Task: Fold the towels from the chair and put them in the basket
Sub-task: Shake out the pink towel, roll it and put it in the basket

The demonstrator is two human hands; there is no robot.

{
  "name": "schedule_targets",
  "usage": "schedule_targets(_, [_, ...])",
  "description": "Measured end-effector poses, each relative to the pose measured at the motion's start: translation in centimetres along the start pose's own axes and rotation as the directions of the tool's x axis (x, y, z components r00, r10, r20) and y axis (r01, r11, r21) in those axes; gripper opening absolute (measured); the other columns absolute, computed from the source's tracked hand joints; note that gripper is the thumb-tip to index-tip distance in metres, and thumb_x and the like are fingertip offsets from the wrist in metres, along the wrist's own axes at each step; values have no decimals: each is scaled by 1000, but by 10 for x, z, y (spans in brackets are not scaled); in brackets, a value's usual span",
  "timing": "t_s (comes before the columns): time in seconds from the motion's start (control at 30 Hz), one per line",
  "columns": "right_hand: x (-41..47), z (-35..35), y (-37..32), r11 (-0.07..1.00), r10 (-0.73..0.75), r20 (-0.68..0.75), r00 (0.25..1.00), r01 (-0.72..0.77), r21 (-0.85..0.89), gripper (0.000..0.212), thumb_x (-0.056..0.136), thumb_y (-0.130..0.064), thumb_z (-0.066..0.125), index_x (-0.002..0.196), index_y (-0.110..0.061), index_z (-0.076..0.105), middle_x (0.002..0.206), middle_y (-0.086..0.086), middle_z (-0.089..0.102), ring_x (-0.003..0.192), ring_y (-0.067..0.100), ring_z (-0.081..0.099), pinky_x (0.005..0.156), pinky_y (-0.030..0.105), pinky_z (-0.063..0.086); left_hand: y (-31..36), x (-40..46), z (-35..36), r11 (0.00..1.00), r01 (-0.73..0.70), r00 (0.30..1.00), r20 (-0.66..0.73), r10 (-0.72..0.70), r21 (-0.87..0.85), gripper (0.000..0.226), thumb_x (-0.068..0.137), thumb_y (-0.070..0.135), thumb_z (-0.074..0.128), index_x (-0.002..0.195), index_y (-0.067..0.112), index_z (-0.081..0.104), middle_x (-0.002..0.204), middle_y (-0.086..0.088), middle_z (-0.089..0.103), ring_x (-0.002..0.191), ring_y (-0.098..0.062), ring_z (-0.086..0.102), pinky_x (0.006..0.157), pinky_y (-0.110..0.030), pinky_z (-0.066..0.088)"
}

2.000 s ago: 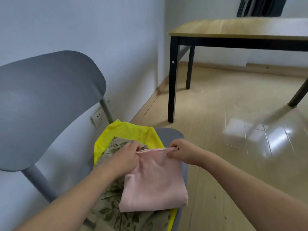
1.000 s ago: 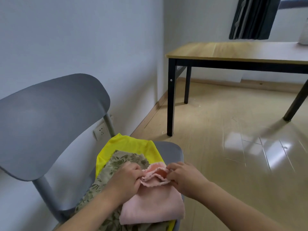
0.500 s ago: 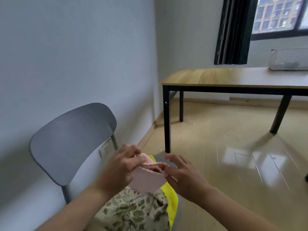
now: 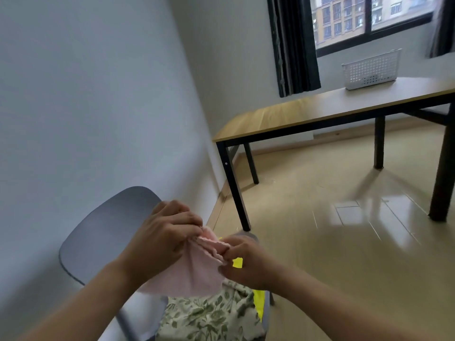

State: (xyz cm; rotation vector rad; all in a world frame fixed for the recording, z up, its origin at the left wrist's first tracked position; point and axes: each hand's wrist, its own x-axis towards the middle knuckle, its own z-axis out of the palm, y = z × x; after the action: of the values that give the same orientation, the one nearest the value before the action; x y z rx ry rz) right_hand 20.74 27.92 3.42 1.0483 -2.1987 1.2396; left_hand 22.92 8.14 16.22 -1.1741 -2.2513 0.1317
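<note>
A folded pink towel [image 4: 194, 271] hangs in the air above the grey chair [image 4: 105, 232]. My left hand [image 4: 165, 237] pinches its upper left edge and my right hand [image 4: 243, 262] pinches the upper right edge. Below it, a green leaf-print towel [image 4: 209, 316] lies on the chair seat over a yellow towel [image 4: 258, 301]. A white perforated basket [image 4: 370, 68] stands far off on the wooden table [image 4: 295, 114], by the window.
The chair stands against the pale wall on the left. The table has black legs [image 4: 236, 193], one near the chair's front. Shiny wood floor [image 4: 344, 242] spreads between chair and table. A dark curtain [image 4: 293, 45] hangs by the window.
Both hands have lifted the pink towel off the chair pile. The view has risen from the chair seat, so the table, window and basket have come into sight.
</note>
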Motion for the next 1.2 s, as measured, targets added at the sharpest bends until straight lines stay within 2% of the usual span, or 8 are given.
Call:
schedule_targets(0.1, [4,-7,-1,999,46,103,994,-47,7,4,72,-26,71,73,-22,71,135,-11,52,127,8,44,101,24,32,0,-3,-6,999,39,999,8,-39,-13,29,75,15,49,85,25,74,96,14,69,96,-14,53,84,-26,36])
schedule_targets(0.17, [10,-10,-4,999,50,190,981,-49,-9,10,71,-29,67,80,-27,68,139,-15,47,138,16,35,111,31,27,1,-4,-7,998,54,999,6,-54,-21,27,75,15,50,84,24,74,96,14,68,96,-14,53,84,-26,35])
schedule_targets(0.27, [18,-10,-12,999,-11,179,984,19,-47,21,68,-26,58,57,-9,65,85,10,60,83,29,57,79,43,47,4,-6,-7,998,60,998,9,-60,-17,28,75,14,50,84,25,74,96,15,68,96,-14,53,83,-27,36])
schedule_targets(0.33, [20,-12,-14,1000,19,150,989,-17,-19,26,68,-25,57,61,-3,67,80,14,52,73,27,53,66,41,47,6,-8,-8,998,67,998,10,-66,-5,28,76,14,49,84,24,74,95,14,68,96,-14,53,82,-28,37])
schedule_targets(0.47, [21,-18,-18,998,53,151,987,-47,-42,13,72,-13,62,65,-4,67,79,-2,40,69,11,44,63,14,37,3,-14,-6,990,137,990,38,-137,21,29,72,12,47,82,21,73,92,9,66,94,-16,53,80,-28,39])
schedule_targets(0.67, [20,-35,-14,995,38,182,983,-21,-94,18,81,-18,59,70,-5,64,94,0,48,82,13,55,75,32,49,-6,-28,13,924,371,928,62,-366,-98,33,76,13,35,80,15,68,87,5,62,84,-15,51,78,-22,39])
schedule_targets(0.8, [18,-48,-19,997,-14,143,990,25,-75,16,87,-17,60,92,-13,74,99,-8,47,83,0,52,77,17,44,-8,-32,25,814,543,839,91,-536,-208,27,75,24,26,68,19,51,70,4,52,72,-13,42,67,-26,36])
schedule_targets(1.2, [16,-59,-24,991,-23,35,999,27,-128,27,94,-20,58,121,-19,60,99,-3,57,78,7,53,69,20,47,6,-22,40,769,596,797,50,-602,-232,23,77,13,28,64,12,47,66,1,46,69,-16,42,58,-24,34])
